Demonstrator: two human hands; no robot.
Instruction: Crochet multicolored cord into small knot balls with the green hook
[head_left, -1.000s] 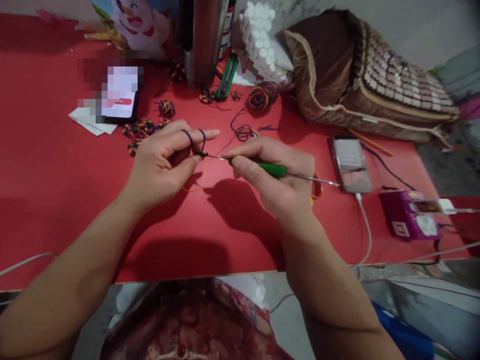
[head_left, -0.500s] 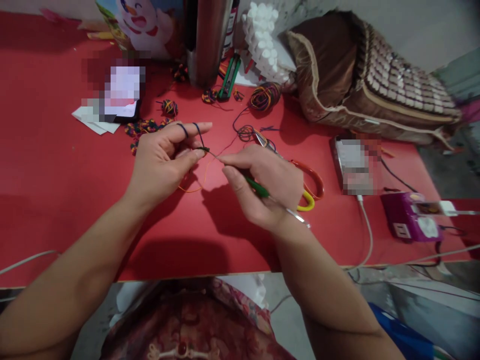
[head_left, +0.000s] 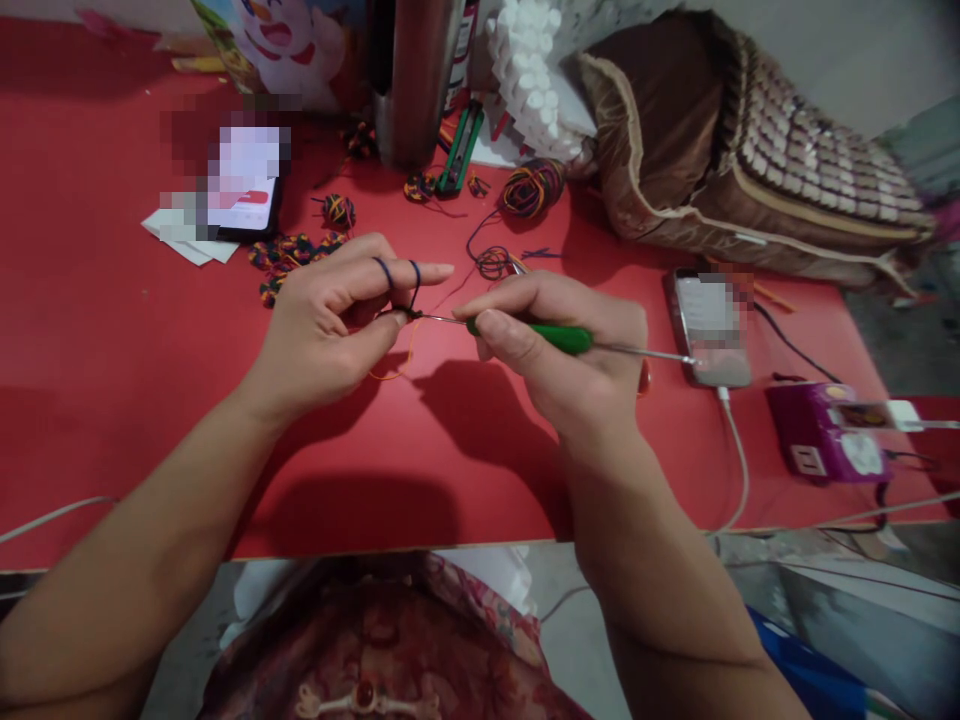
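Observation:
My left hand pinches a small piece of dark crochet work between thumb and fingers. Dark blue yarn loops round its stretched index finger and runs down to the piece. My right hand grips a crochet hook by its green handle, the metal shaft sticking out behind toward the right. The hook's thin tip reaches the piece at my left fingertips. An orange strand hangs below the piece. Scissors lie mostly hidden behind my right hand, with a bit of red handle showing.
A multicoloured yarn ball, a smaller ball and crocheted pieces lie beyond my hands. A green box cutter rests by a metal flask. Phones, a purple power box and a brown cushion surround the work.
My right hand has moved right and turned, bringing the hook nearly level and covering most of the scissors. My left hand has shifted slightly right, its index finger lower.

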